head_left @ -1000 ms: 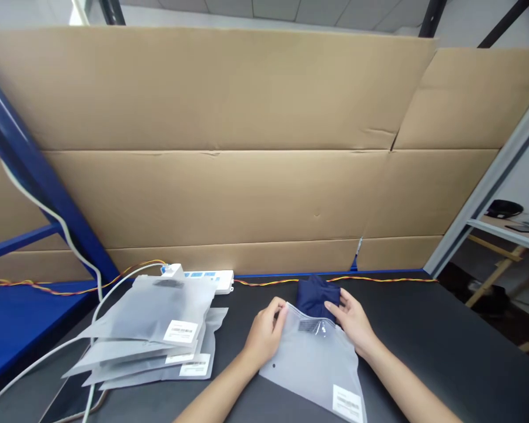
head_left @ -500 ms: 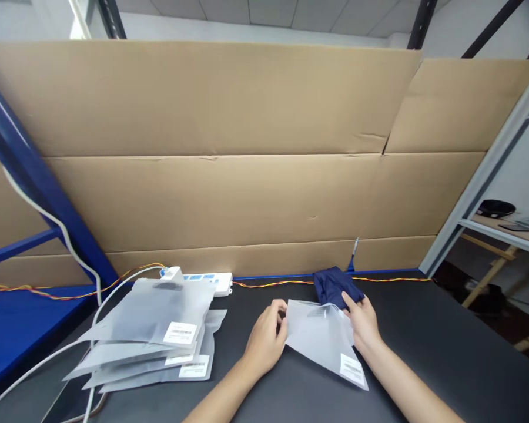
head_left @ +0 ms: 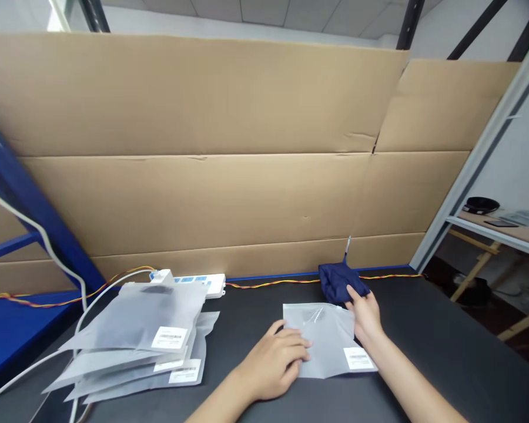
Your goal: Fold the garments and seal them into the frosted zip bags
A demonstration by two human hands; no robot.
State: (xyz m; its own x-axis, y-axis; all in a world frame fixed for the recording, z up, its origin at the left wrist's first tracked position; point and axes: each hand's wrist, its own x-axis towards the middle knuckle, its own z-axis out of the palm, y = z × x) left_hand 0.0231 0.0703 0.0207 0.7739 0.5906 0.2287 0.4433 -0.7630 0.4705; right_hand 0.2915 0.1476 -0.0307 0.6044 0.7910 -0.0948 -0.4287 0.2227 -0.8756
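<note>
A frosted plastic bag [head_left: 326, 343] with a white barcode label lies flat on the black table. My left hand [head_left: 277, 359] rests on the bag's left part, fingers laid out and nothing gripped. Just behind the bag's top edge is a bunched dark navy cloth [head_left: 337, 282]. My right hand [head_left: 365, 311] holds the cloth at its right lower side, thumb on top, beside the bag's upper right corner. Further left lies a stack of several frosted bags [head_left: 145, 317] with white labels; the top one has something dark inside.
Behind the stack sits a white power strip [head_left: 215, 285] with white cables running to the left. A red and yellow wire [head_left: 273, 284] runs along the back edge below a cardboard wall [head_left: 229, 200]. Blue and grey frame posts stand at the sides.
My left hand has moved from the bag's left edge onto its surface, fingers now spread. The bag lies flatter and is turned slightly. The view has shifted a little to the right.
</note>
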